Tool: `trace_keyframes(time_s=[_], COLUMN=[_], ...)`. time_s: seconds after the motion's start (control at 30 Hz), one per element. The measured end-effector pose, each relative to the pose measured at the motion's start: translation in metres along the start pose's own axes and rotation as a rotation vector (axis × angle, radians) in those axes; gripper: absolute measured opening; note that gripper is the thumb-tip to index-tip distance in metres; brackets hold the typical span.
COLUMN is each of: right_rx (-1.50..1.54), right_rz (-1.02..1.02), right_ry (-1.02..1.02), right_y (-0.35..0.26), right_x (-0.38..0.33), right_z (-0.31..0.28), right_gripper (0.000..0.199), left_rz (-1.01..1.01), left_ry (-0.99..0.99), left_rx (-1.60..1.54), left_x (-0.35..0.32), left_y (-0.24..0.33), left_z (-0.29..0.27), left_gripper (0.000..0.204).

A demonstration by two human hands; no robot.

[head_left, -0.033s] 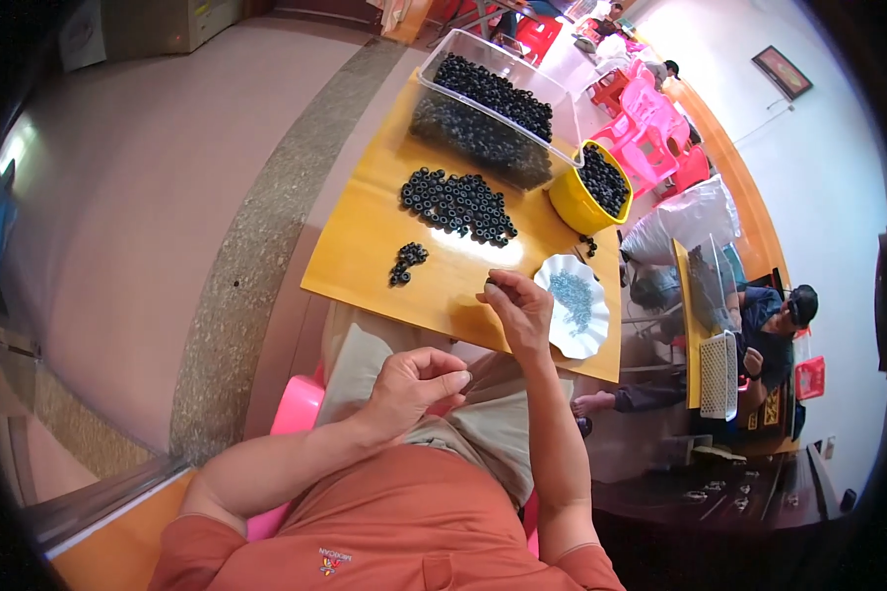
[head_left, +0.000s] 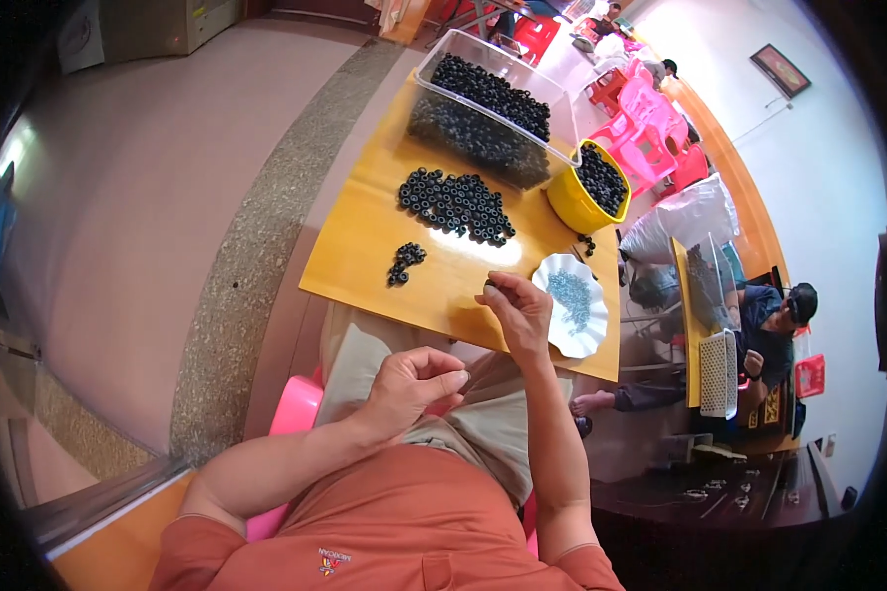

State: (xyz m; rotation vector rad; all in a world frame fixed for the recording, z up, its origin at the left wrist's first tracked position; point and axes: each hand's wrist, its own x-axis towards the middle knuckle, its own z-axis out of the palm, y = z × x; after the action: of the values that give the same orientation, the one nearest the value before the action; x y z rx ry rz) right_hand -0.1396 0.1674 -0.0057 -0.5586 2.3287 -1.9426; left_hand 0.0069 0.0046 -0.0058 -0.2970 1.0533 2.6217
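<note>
Head view: no change from the earlier frame. Right hand [head_left: 518, 307] pinches a small black ring [head_left: 490, 286] over the wooden table [head_left: 365, 246], just beside white dish [head_left: 572, 303]. Left hand [head_left: 416, 382] curled closed over lap, contents unclear. Ring pile [head_left: 455, 203], clear bin [head_left: 488, 108], yellow bowl [head_left: 587, 187] beyond the dish.
</note>
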Motion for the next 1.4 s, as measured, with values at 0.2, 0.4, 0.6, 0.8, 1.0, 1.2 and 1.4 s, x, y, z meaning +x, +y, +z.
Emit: trace_keyframes(time_s=[0.2, 0.4, 0.6, 0.8, 1.0, 1.2, 1.4], right_rx=[0.112, 0.100, 0.176, 0.147, 0.069, 0.081, 0.042], right_rz=[0.016, 0.004, -0.005, 0.087, 0.004, -0.041, 0.011], right_ry=[0.022, 0.033, 0.034, -0.016, 0.003, 0.023, 0.019], right_y=[0.008, 0.003, 0.007, 0.001, 0.009, 0.008, 0.008], right_x=[-0.012, -0.015, -0.019, -0.026, -0.024, -0.026, -0.031], right_z=[-0.007, -0.008, -0.005, -0.005, -0.013, -0.016, -0.016], right_gripper=[0.017, 0.014, 0.015, 0.015, 0.015, 0.013, 0.009], left_rz=[0.003, -0.011, 0.003, 0.016, 0.014, 0.015, -0.018], left_ry=[0.005, -0.006, -0.010, -0.011, -0.020, -0.016, 0.001], left_rx=[-0.002, 0.002, -0.015, -0.018, -0.029, -0.031, -0.010], left_x=[0.000, 0.001, 0.000, -0.001, 0.001, 0.000, 0.000], left_y=[-0.001, -0.001, 0.000, 0.000, -0.003, -0.002, -0.003], left_z=[0.002, 0.000, 0.001, 0.002, 0.001, 0.002, -0.001], left_gripper=[0.014, 0.015, 0.014, 0.013, 0.014, 0.014, 0.014])
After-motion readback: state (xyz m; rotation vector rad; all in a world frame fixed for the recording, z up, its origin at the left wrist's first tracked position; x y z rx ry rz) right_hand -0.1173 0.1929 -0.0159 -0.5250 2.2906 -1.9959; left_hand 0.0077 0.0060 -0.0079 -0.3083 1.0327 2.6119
